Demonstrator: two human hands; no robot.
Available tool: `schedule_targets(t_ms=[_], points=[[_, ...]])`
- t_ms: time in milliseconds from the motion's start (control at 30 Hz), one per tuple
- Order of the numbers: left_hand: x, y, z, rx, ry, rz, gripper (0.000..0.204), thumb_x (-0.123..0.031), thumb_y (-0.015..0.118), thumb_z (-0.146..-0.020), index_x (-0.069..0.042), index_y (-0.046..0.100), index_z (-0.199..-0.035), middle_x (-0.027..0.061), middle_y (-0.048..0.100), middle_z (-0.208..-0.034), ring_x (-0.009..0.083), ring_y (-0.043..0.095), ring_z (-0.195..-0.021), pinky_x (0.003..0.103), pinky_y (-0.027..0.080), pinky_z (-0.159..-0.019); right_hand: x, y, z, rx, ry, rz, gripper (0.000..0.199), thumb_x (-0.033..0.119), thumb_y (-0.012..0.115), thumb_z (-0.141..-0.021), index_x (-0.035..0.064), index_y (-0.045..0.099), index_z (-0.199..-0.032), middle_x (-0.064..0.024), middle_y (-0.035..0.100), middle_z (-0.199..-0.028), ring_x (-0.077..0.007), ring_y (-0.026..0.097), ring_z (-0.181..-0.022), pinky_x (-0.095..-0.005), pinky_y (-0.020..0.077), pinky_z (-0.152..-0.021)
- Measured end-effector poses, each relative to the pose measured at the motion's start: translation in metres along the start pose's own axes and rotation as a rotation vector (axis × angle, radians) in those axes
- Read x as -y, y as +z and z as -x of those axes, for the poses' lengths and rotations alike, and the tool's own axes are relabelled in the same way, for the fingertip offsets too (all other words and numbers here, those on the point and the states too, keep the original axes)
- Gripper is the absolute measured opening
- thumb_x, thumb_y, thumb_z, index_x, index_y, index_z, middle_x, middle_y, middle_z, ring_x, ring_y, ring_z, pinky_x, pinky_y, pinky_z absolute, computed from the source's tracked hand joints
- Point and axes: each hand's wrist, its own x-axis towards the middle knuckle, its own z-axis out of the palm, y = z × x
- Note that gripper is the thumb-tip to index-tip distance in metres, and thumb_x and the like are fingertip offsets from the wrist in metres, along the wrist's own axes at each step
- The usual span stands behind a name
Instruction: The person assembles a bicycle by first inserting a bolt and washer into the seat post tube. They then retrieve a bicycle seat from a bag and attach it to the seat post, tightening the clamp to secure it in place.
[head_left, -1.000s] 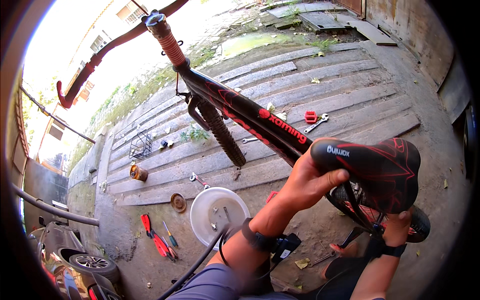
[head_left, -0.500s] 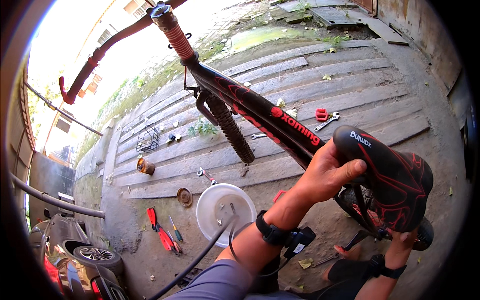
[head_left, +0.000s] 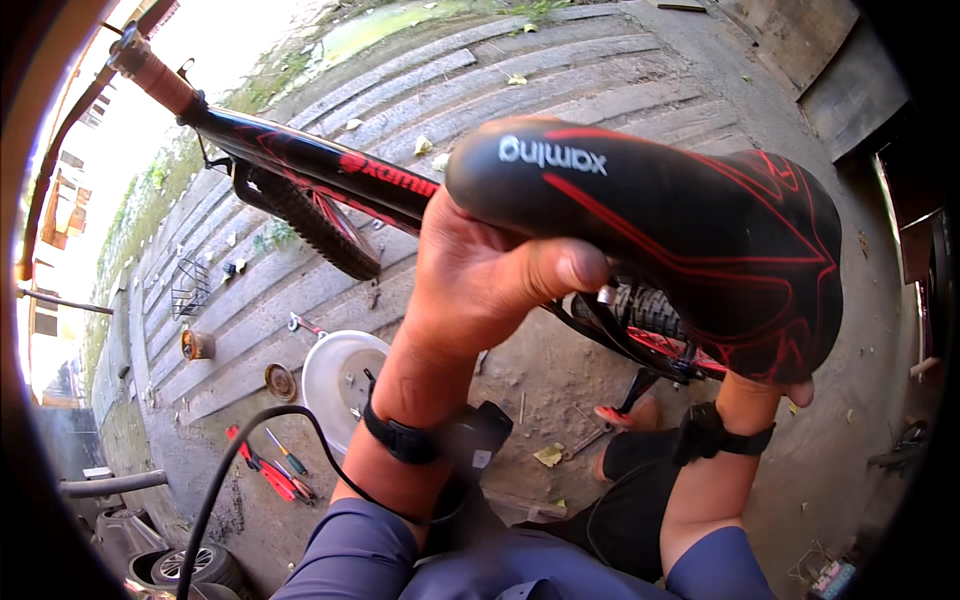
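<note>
A black bicycle saddle [head_left: 660, 230] with thin red lines fills the right middle of the view, close to me. My left hand [head_left: 485, 265] is closed round its narrow nose, the thumb lying along the near side. Under the wide rear end sits my right hand [head_left: 768, 388]; most of its fingers are hidden by the saddle. Beyond my left hand, the black and red bicycle frame [head_left: 310, 158] runs up to the handlebar stem [head_left: 150, 70] at the upper left. Part of the rear tyre [head_left: 645, 312] shows beneath the saddle.
Left of my arm stand a white basin [head_left: 322, 390], a rusty can [head_left: 197, 345] and a round lid [head_left: 281, 381]. Red-handled cutters [head_left: 262, 468] and a screwdriver [head_left: 287, 452] lie on the ground. A black cable [head_left: 225, 435] loops near my left arm. A car [head_left: 190, 568] is at the lower left.
The saddle now appears larger and further left, with both hands still at it. The view has shifted, so the frame, basin and tools appear further left.
</note>
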Motion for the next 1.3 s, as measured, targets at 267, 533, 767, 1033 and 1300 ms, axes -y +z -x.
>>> schedule_targets(t_ms=[267, 533, 767, 1033, 1300], points=[[-0.001, -0.002, 0.005, -0.021, -0.051, -0.214, 0.073, -0.044, 0.076, -0.076, -0.001, 0.048, -0.127, 0.0101, 0.058, -0.121, 0.0233, 0.057, -0.112, 0.038, 0.047, -0.096, 0.034, 0.061, -0.050, 0.118, -0.136, -0.151, 0.030, 0.021, 0.063, -0.092, 0.0041, 0.061, -0.116, -0.0071, 0.065, -0.109, -0.0194, 0.061, -0.099, -0.0339, 0.0479, -0.087], [0.000, -0.006, 0.007, -0.018, -0.004, -0.243, 0.069, -0.043, 0.075, -0.078, -0.002, 0.050, -0.127, 0.0098, 0.059, -0.120, 0.0252, 0.058, -0.113, 0.043, 0.048, -0.097, 0.053, 0.085, -0.052, -0.011, -0.173, 0.281, 0.025, 0.016, 0.068, -0.089, 0.0040, 0.066, -0.110, -0.0048, 0.069, -0.100, -0.0162, 0.063, -0.093, -0.0328, 0.0482, -0.087], [0.002, -0.005, 0.005, 0.002, 0.021, -0.185, 0.071, -0.042, 0.076, -0.077, -0.003, 0.048, -0.129, 0.0104, 0.057, -0.125, 0.0267, 0.056, -0.116, 0.045, 0.047, -0.098, 0.062, 0.084, -0.061, 0.002, -0.242, -0.004, 0.028, 0.017, 0.069, -0.088, 0.0044, 0.065, -0.112, -0.0065, 0.068, -0.106, -0.0182, 0.063, -0.097, -0.0335, 0.0476, -0.090], [0.018, -0.026, 0.019, 0.085, -0.315, -0.329, 0.060, -0.007, 0.081, -0.073, 0.001, 0.054, -0.125, 0.0110, 0.062, -0.118, 0.0218, 0.057, -0.114, 0.037, 0.045, -0.099, 0.074, 0.085, -0.064, -0.158, -0.204, 0.015, 0.034, 0.023, 0.073, -0.085, 0.0037, 0.065, -0.112, -0.0054, 0.068, -0.104, -0.0178, 0.063, -0.094, -0.0322, 0.0476, -0.087], [0.030, -0.016, 0.025, 0.118, -0.346, -0.676, 0.031, 0.001, 0.070, -0.081, 0.001, 0.061, -0.111, 0.0057, 0.064, -0.092, 0.0120, 0.063, -0.081, 0.026, 0.051, -0.074, 0.062, 0.079, -0.062, -0.094, -0.189, -0.016, 0.033, 0.025, 0.075, -0.082, 0.0030, 0.067, -0.106, -0.0045, 0.068, -0.101, -0.0157, 0.062, -0.090, -0.0303, 0.0487, -0.082]])
